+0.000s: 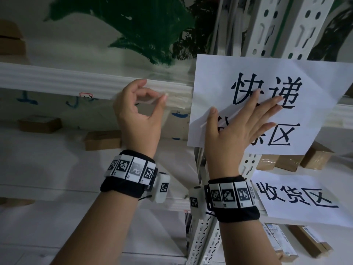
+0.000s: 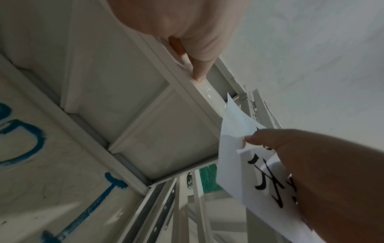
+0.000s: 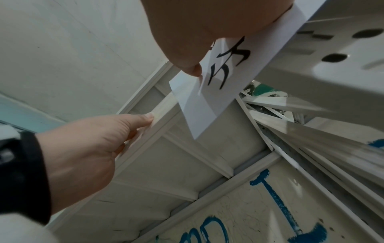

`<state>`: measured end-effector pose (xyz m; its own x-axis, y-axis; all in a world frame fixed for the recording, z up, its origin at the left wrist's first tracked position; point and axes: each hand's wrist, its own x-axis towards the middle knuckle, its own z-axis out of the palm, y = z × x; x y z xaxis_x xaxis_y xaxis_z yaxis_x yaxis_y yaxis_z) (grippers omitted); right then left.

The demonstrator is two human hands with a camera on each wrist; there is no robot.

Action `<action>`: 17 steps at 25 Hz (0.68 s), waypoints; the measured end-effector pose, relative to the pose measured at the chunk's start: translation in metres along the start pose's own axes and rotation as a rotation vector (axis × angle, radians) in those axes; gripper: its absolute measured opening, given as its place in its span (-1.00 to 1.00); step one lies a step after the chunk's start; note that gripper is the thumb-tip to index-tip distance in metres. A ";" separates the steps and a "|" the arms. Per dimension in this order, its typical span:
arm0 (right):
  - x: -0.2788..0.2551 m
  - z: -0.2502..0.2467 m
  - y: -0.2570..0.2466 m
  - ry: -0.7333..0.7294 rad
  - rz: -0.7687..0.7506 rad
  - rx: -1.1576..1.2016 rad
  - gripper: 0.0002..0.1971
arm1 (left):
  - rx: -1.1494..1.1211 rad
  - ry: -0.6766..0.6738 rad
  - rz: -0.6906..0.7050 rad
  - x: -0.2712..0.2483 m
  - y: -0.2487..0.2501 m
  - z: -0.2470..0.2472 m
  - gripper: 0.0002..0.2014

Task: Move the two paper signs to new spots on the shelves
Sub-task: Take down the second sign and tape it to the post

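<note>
On the far left of the head view, small cardboard boxes (image 1: 40, 123) sit on white shelves, and blue painted marks (image 1: 26, 99) show on the panel behind them. Further right, the left hand (image 1: 140, 115) is raised to the front edge of a white shelf beam (image 1: 57, 79); its thumb and forefinger are curled together, pinching what looks like a strip of clear tape (image 1: 150, 99) lying along the beam, though the tape is faint and hard to make out. The left wrist view shows a fingertip pressed against that beam edge. Right of it, the upper paper sign (image 1: 248, 77), white with large black characters, is held against a perforated white upright (image 1: 271, 25) where the beam ends. The right hand (image 1: 240, 131) lies flat on the sign's lower left part, its grip released, fingers straight and spread, pressing the sheet. Below, the second paper sign (image 1: 298, 197) hangs on a lower shelf edge, well apart from both hands. Behind the signs on the right, more brown boxes (image 1: 317, 156) stand on the shelf.
</note>
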<state>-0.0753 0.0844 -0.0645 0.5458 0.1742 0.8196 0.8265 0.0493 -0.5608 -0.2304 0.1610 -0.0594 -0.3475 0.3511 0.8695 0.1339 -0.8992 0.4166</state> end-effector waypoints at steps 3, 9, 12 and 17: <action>-0.003 0.009 -0.007 -0.051 -0.130 -0.001 -0.29 | 0.239 -0.046 0.088 0.013 -0.005 -0.008 -0.43; -0.026 0.035 -0.042 -0.412 -0.479 -0.074 -0.06 | 0.367 -0.228 0.114 0.033 -0.015 -0.019 -0.65; -0.040 0.050 -0.058 -0.397 -0.410 -0.051 -0.06 | 0.352 -0.222 0.099 0.034 -0.015 -0.022 -0.71; -0.051 0.068 -0.075 -0.388 -0.328 -0.010 -0.13 | 0.343 -0.239 0.084 0.036 -0.009 -0.021 -0.75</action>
<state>-0.1745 0.1384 -0.0720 0.1678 0.5039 0.8473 0.9481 0.1531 -0.2788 -0.2638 0.1762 -0.0377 -0.1030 0.3667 0.9246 0.4678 -0.8025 0.3704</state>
